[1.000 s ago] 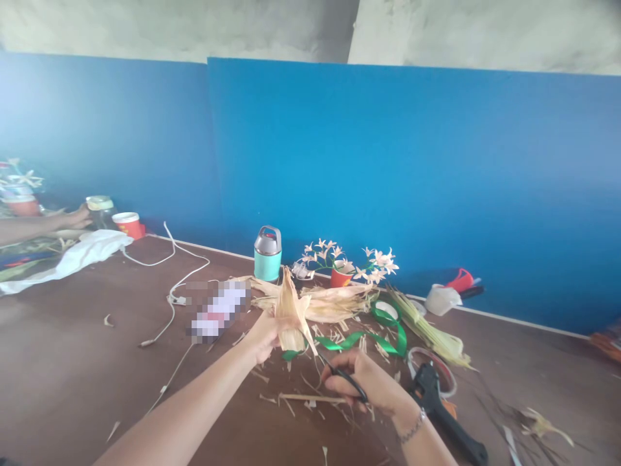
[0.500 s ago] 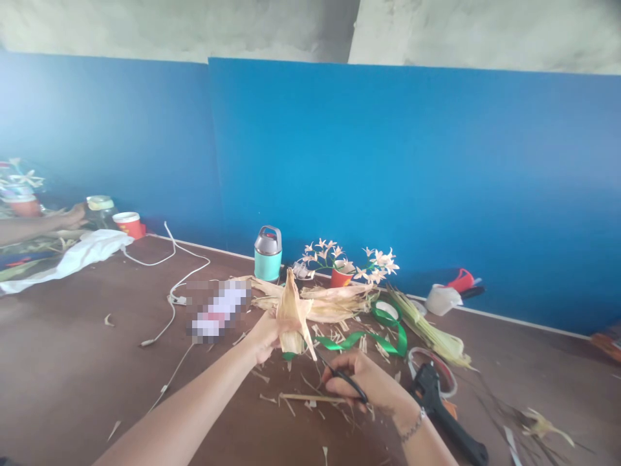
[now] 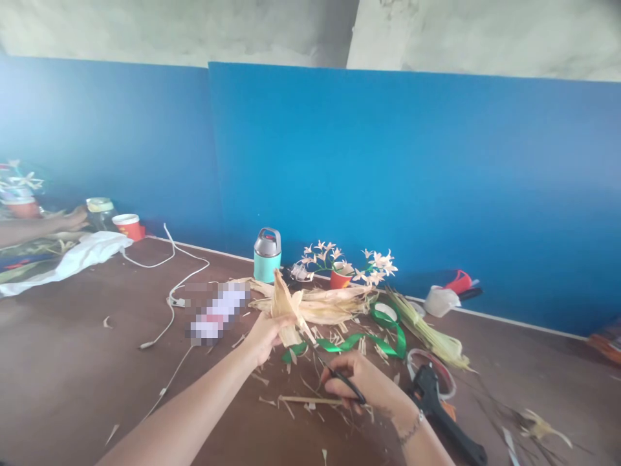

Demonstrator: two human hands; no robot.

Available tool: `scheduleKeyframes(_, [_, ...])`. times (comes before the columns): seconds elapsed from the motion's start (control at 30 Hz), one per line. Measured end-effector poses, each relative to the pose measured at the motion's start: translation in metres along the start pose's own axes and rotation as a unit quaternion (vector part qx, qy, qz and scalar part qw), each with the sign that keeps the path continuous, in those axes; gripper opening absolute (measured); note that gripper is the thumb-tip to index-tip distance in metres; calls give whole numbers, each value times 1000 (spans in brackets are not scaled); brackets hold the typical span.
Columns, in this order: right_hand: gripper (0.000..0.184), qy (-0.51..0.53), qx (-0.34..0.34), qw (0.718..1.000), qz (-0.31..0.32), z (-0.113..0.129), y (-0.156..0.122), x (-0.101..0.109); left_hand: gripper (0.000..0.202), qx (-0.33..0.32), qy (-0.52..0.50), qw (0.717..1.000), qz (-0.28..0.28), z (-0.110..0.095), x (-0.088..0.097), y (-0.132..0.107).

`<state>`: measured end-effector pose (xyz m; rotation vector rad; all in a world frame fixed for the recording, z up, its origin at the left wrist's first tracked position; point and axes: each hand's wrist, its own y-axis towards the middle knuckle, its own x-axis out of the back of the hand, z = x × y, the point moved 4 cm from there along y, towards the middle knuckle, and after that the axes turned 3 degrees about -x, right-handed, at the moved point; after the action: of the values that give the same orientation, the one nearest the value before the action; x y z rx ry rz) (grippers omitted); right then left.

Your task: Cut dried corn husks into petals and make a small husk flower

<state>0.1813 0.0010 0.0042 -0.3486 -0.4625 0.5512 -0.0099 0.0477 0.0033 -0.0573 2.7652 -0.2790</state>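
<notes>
My left hand is closed on a dried corn husk, holding it raised a little over the brown table. My right hand grips small black scissors just right of and below the husk, the blades pointing up toward it. Behind the husk lies a pile of more dried husks. A green ribbon curls on the table between the pile and my right hand. Husk scraps are scattered under both hands.
A black glue gun lies right of my right hand. A teal flask, a red cup of husk flowers, a bundle of straw strips and white cables sit further back. Another person's hand rests at the far left by a jar.
My left hand has tilted the husk leftward and lowered it slightly. The scissors hand has stayed almost still below it.
</notes>
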Motion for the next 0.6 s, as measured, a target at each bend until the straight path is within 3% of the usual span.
scheduleKeyframes(0.1, [17, 51, 23, 998, 12, 0, 1, -3, 27, -14, -39, 998, -38, -5, 1, -2])
scheduleKeyframes(0.3, [25, 107, 44, 993, 26, 5, 2, -10, 31, -109, -47, 990, -81, -3, 4, -3])
scheduleKeyframes(0.6, [36, 161, 72, 984, 0, 11, 10, -26, 29, -157, 2, 984, -81, 3, -4, -16])
